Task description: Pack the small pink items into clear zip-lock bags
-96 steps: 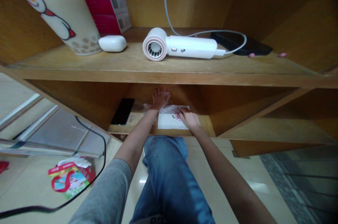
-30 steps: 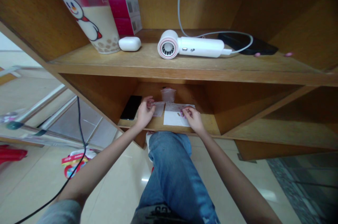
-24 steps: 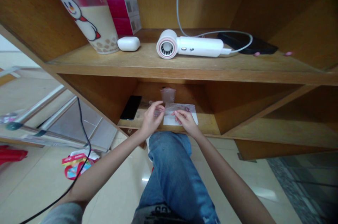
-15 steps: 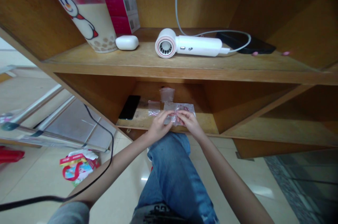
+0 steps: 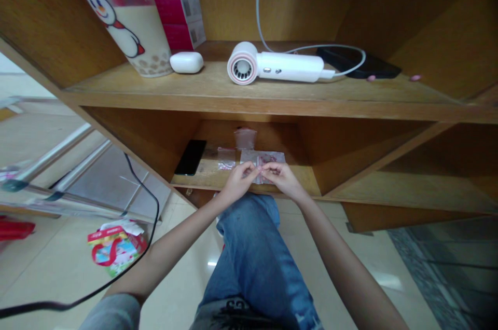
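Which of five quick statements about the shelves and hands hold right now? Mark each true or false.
1. The dryer lies on the upper shelf. True.
2. The white case sits right of the dryer. False: the white case sits left of it, beside the cup.
3. The phone lies on the lower shelf. True.
4. The left hand and right hand are far apart. False: their fingertips nearly meet at a clear bag.
5. The cup is empty. False: it holds a pale drink.
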Motion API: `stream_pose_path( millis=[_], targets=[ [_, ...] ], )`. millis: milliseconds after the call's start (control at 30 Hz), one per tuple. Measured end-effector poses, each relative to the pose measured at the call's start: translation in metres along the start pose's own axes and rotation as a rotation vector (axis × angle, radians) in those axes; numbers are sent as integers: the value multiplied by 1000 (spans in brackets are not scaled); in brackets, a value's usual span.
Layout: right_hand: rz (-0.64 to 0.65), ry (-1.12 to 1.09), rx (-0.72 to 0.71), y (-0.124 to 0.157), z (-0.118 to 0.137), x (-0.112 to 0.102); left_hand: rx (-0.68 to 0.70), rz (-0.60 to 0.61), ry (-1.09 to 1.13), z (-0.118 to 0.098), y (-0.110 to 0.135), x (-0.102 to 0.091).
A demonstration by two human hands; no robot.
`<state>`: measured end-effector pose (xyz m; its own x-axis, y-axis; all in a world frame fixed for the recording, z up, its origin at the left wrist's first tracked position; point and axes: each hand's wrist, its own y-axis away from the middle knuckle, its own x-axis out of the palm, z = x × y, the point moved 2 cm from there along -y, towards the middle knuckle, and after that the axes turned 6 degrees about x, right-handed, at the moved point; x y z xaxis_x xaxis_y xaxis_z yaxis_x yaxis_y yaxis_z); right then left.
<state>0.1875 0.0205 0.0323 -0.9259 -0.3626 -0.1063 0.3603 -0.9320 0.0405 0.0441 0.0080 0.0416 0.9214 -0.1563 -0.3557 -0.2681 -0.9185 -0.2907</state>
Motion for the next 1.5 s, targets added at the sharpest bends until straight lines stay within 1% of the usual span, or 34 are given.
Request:
stream_pose_path(
  millis=[133, 200, 300, 400, 500, 600, 700, 767, 800, 867, 967, 1067, 1167, 1300, 1400, 1500],
  targets=[
    [99, 60, -19, 3, 2, -4, -34, 64, 76, 1, -1, 2],
    [115, 96, -37, 4, 4, -6, -47, 88, 86, 2, -2, 3],
    [95, 144, -47, 4, 8, -9, -42, 124, 60, 4, -4, 4],
    [43, 174, -57, 3, 9, -10, -11, 125, -6, 5, -6, 5],
    [-46, 241, -73, 3, 9, -10, 29, 126, -69, 4, -7, 6],
    [-163, 468, -87, 6, 12, -8, 54, 141, -136, 1, -6, 7],
    [-370, 756, -87, 11, 19, -11, 41, 122, -207, -2, -4, 5],
    [-517, 882, -92, 14, 24, -15, 34, 110, -240, -4, -1, 4],
    [-565, 928, -99, 15, 26, -17, 33, 109, -251, -4, 0, 4],
    [-603, 998, -113, 16, 29, -19, 31, 114, -268, -5, 1, 3],
    [-574, 1052, -137, 15, 31, -19, 23, 97, -282, -5, 2, 3],
    [-530, 1051, -183, 15, 31, -15, 20, 69, -279, -5, -1, 2],
    [-484, 1060, -231, 16, 32, -9, 5, 77, -284, -4, -5, 0],
    [-363, 1052, -279, 18, 34, -1, 14, 91, -296, -6, -8, -1],
    [-257, 1029, -257, 17, 35, 2, 42, 95, -307, -12, -9, 0],
    [-137, 953, -233, 17, 33, 4, 97, 103, -304, -22, -6, 0]
  ],
)
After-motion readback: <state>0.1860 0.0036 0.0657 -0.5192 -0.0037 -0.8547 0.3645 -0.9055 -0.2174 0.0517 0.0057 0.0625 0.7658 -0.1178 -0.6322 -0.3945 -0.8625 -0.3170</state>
